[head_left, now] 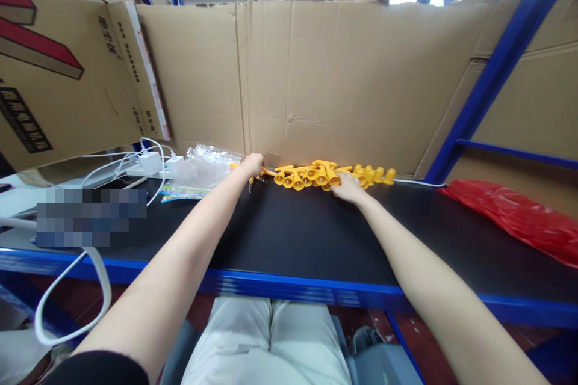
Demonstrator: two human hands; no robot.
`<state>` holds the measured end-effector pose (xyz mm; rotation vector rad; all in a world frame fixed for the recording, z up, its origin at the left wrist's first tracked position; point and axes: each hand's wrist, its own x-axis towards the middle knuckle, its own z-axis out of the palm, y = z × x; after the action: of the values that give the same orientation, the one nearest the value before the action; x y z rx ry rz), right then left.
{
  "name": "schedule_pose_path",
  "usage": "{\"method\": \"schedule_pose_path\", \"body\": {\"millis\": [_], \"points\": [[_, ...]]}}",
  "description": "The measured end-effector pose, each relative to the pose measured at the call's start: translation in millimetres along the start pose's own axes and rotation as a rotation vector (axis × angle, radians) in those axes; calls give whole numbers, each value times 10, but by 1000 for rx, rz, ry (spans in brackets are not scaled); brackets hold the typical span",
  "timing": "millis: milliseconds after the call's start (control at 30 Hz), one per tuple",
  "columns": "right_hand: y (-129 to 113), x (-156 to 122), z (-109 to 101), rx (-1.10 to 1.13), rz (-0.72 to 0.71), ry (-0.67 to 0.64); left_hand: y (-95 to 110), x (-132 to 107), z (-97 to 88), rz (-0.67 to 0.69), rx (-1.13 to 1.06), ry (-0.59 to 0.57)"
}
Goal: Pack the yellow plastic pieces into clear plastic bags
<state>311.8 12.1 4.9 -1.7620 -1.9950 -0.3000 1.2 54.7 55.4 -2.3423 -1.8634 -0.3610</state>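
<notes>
A row of several yellow plastic parts (pixel 316 175) lies at the far edge of the black tabletop (pixel 289 234), against a cardboard wall. My left hand (pixel 251 165) reaches to the left end of the row; its fingers are curled over a yellow piece with a small metal screw tip below it. My right hand (pixel 347 187) rests on the pile near its middle, fingers bent down onto the yellow parts. What exactly each hand grips is hard to make out at this distance.
A clear plastic bag (pixel 205 162) and a colourful strip lie left of the pile. White chargers and cables (pixel 149 163) sit farther left. A red plastic bag (pixel 519 219) lies at the right. Cardboard sheets (pixel 343 84) and blue rack posts (pixel 492 72) enclose the table.
</notes>
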Motion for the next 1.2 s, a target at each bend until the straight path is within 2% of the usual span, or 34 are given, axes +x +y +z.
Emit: {"method": "schedule_pose_path", "body": {"millis": [167,333,433,567,633,800,900,1000,1200], "points": [[-19,-9,-22,6,106,-100,12,-19,-264,15,-100,133],[-29,-16,-32,31,90,-87,109,-164,-532,14,-288,140],[-47,-22,-57,54,57,-74,199,-315,-590,-6,-458,103],[-87,-32,-133,89,63,-106,282,-548,-496,20,-601,82],[-97,-36,-165,103,74,-130,304,-637,-417,-15,-698,71],[-40,-37,-148,124,104,-185,319,-700,-211,-23,-803,161],[24,-33,-109,152,83,-209,290,-693,-62,27,-775,152],[75,-31,-95,171,40,-202,248,-710,63,79,-733,64],[107,-52,-120,151,-4,-194,250,-779,146,120,-548,113]]}}
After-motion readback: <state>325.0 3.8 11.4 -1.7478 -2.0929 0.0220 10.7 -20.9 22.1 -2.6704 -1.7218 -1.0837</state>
